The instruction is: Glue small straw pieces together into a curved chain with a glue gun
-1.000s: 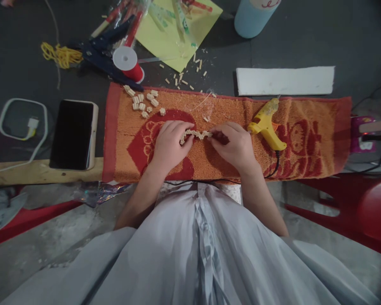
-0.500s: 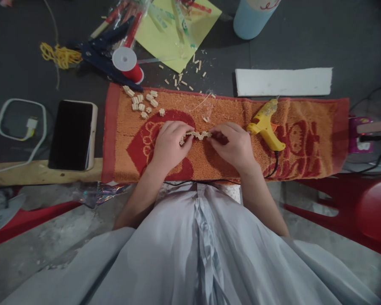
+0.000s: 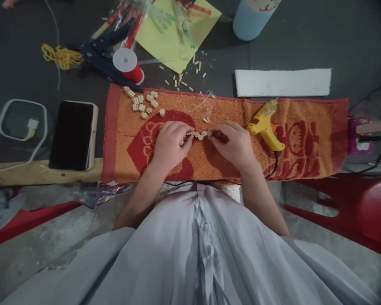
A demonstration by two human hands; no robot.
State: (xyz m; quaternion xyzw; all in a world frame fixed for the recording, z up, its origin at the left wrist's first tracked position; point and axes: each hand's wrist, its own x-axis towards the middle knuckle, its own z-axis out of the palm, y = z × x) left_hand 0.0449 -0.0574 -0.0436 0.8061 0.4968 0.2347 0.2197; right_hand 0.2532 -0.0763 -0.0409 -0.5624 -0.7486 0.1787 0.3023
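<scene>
Between my hands stretches a thin chain of small pale pieces point(image 3: 200, 135), held just above an orange and red towel point(image 3: 222, 165). My left hand point(image 3: 173, 142) pinches its left part, and some of the pieces curl under the fingers. At the other end, my right hand point(image 3: 233, 142) has thumb and fingertips closed on the chain's tip. Several loose clusters of short pale sticks point(image 3: 140, 101) lie on the towel, up and left of my left hand. A yellow glue gun point(image 3: 266, 127) rests on the towel to the right of my right hand.
A red thread spool point(image 3: 133, 70) stands by dark blue pliers-like tool point(image 3: 98, 55). Cut stick bits point(image 3: 184, 83) lie scattered below a yellow-green sheet point(image 3: 206, 25). Also around are a white strip point(image 3: 282, 82), a blue bottle point(image 3: 249, 21), a phone point(image 3: 71, 135) and a white cable point(image 3: 46, 123).
Almost nothing differs. My right hand's fingers have shifted very slightly at the chain's end; my left hand holds its place.
</scene>
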